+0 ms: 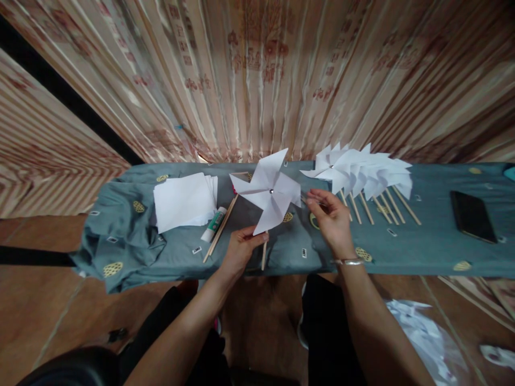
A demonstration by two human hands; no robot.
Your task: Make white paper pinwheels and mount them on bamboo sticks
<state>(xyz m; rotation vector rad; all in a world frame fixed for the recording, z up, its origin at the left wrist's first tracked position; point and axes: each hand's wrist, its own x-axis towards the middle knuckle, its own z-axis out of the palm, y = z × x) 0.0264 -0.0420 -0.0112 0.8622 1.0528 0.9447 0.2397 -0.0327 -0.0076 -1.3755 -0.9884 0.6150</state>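
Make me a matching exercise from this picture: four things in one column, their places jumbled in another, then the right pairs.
1. glue stick
2. dark phone
3. paper pile
4. single pinwheel

A. right of the overlapping pinwheels
B. held in the left hand
C. between paper pile and wooden sticks
D. left of the glue stick

Pairs: 1-C, 2-A, 3-D, 4-B

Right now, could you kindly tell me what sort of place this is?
Probably a makeshift craft corner: a cloth-covered table holds a glue stick and a row of paper pinwheels.
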